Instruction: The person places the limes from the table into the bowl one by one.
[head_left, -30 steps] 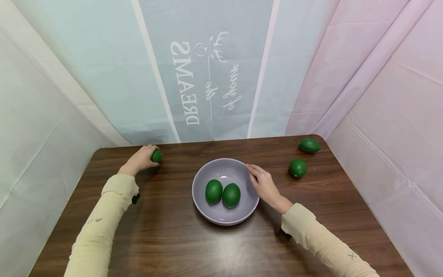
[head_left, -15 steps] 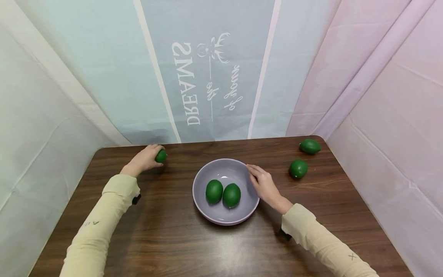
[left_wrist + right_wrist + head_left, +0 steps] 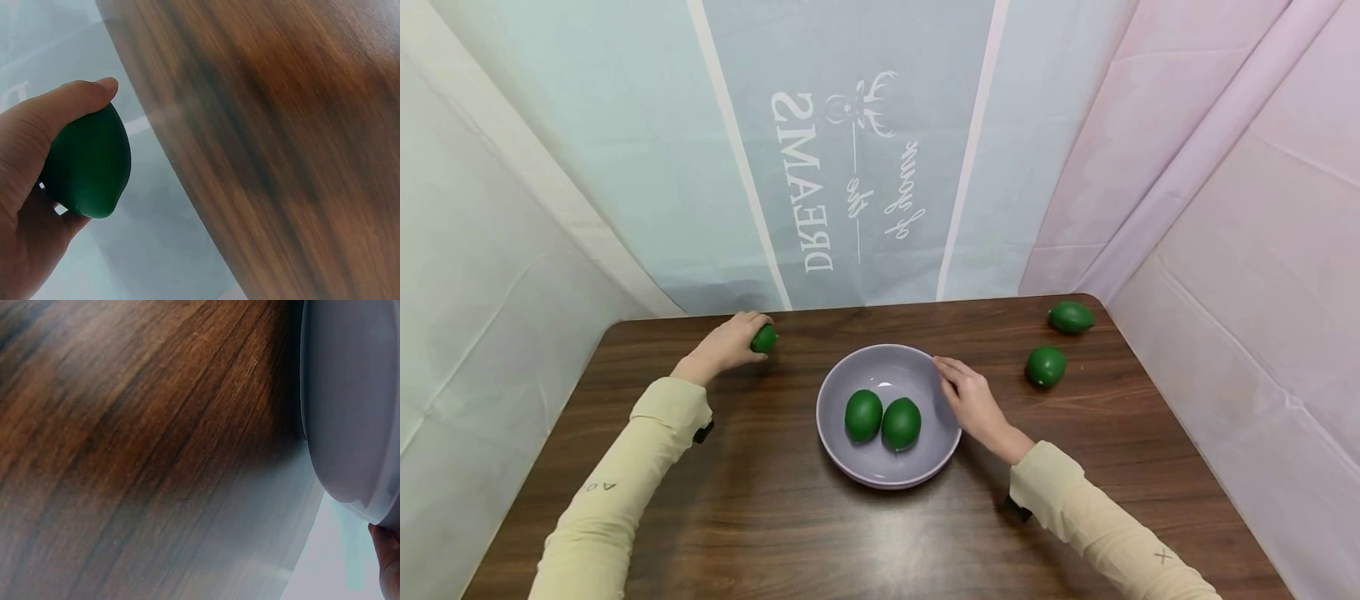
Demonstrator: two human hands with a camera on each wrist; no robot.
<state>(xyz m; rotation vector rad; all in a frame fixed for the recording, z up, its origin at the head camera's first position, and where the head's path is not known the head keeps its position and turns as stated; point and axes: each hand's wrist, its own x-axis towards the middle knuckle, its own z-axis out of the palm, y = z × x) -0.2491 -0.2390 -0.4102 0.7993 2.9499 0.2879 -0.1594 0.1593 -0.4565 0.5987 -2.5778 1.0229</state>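
My left hand point(image 3: 726, 343) grips a green lime point(image 3: 764, 338) near the table's far left edge. In the left wrist view the thumb lies along one side of the lime point(image 3: 90, 162), and its pointed end sticks out; the other fingers are mostly hidden behind it. My right hand point(image 3: 973, 404) holds the right rim of a grey-purple bowl point(image 3: 887, 477). Two limes, a left one point(image 3: 863, 415) and a right one point(image 3: 901, 423), lie side by side in the bowl. From the right wrist, only the bowl's outer wall point(image 3: 353, 400) and a fingertip at its rim show.
Two more limes lie on the right of the brown wooden table point(image 3: 752, 517), one near the back corner point(image 3: 1071, 317) and a nearer one point(image 3: 1046, 366). A printed cloth curtain point(image 3: 865, 167) hangs behind the table, with pale cloth walls at both sides.
My left hand has shifted to the right along the far edge, with the lime in its grip. The right hand and the bowl have stayed in place.
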